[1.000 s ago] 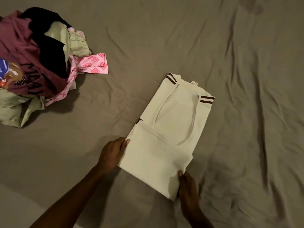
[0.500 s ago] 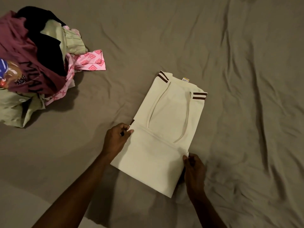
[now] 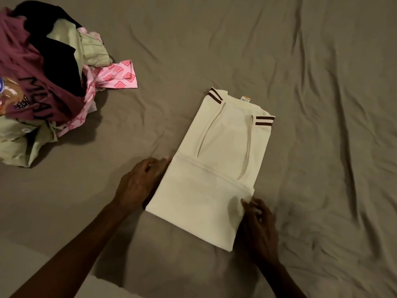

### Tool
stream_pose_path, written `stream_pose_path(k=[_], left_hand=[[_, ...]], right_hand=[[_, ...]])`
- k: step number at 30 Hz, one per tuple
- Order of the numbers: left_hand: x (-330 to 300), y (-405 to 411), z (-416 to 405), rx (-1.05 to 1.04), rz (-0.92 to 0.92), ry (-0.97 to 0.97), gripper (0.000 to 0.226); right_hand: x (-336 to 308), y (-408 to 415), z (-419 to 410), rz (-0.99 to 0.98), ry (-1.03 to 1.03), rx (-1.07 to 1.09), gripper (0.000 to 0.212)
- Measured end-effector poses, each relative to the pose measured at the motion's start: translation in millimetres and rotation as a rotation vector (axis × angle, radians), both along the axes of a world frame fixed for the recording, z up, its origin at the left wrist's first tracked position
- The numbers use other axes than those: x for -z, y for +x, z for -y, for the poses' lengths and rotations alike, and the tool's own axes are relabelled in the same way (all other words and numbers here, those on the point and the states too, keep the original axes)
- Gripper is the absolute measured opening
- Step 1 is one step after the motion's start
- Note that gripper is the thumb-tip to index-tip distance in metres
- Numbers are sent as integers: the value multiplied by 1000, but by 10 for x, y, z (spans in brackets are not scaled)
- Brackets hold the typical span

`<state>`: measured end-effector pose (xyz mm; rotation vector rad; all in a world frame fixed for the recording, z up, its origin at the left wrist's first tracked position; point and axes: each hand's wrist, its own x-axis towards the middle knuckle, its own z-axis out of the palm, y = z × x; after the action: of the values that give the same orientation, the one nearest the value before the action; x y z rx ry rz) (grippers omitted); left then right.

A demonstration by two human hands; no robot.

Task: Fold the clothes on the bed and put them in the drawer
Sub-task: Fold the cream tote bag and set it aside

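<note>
While the cream shirt (image 3: 217,168) lies part-folded mid-bed, left hand (image 3: 139,186) flat against its left edge and right hand (image 3: 258,229) pinching the near right edge, both sides should lift evenly so the next fold lands square under the striped cuffs (image 3: 265,121).

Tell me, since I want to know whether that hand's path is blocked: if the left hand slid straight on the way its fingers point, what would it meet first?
The left hand points up and right, its fingertips at the left edge of the cream shirt. Going straight on, it would probably run onto that shirt at once, near the fold line.
</note>
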<state>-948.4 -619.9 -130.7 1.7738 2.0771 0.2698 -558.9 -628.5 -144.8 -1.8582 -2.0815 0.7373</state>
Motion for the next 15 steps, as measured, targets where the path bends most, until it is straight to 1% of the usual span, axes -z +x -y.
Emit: stream_pose_path(k=[1, 2, 3, 4, 5, 6, 7, 8, 9, 10, 11, 12, 13, 14, 15], left_hand=[[-20, -26, -30, 80, 4, -23, 73], [-11, -73, -57, 167, 2, -15, 73], [-7, -94, -92, 274, -38, 34, 61], [37, -145, -120, 367, -46, 66, 48], [99, -185, -149, 446, -54, 87, 48], [137, -194, -187, 478, -40, 59, 55], [156, -178, -238, 481, -32, 23, 58], [162, -154, -269, 481, -25, 39, 53], [138, -127, -321, 554, -44, 93, 44], [99, -105, -358, 614, -30, 143, 47], [72, -112, -397, 660, 27, 202, 53], [74, -137, -463, 697, 68, 252, 55], [28, -126, -524, 699, 110, 265, 53], [-42, -103, -625, 678, 166, 259, 49], [-128, -58, -703, 626, 226, 218, 44]], right_hand=[[17, 36, 10, 38, -38, -58, 58], [78, 72, 7, 123, -23, -149, 75], [136, 121, -19, 222, 17, -264, 89], [191, 142, -47, 273, 58, -352, 96], [221, 127, -88, 279, 86, -414, 94], [238, 120, -109, 269, 119, -454, 86], [256, 91, -157, 248, 149, -477, 77], [271, 84, -166, 225, 172, -484, 72], [273, 71, -212, 195, 192, -485, 68], [269, 62, -249, 168, 206, -484, 65], [251, 49, -277, 140, 206, -478, 62], [225, 43, -332, 116, 208, -473, 59], [211, 50, -388, 73, 197, -467, 54], [181, 63, -461, -11, 161, -443, 48], [94, 62, -543, -150, 83, -396, 44]])
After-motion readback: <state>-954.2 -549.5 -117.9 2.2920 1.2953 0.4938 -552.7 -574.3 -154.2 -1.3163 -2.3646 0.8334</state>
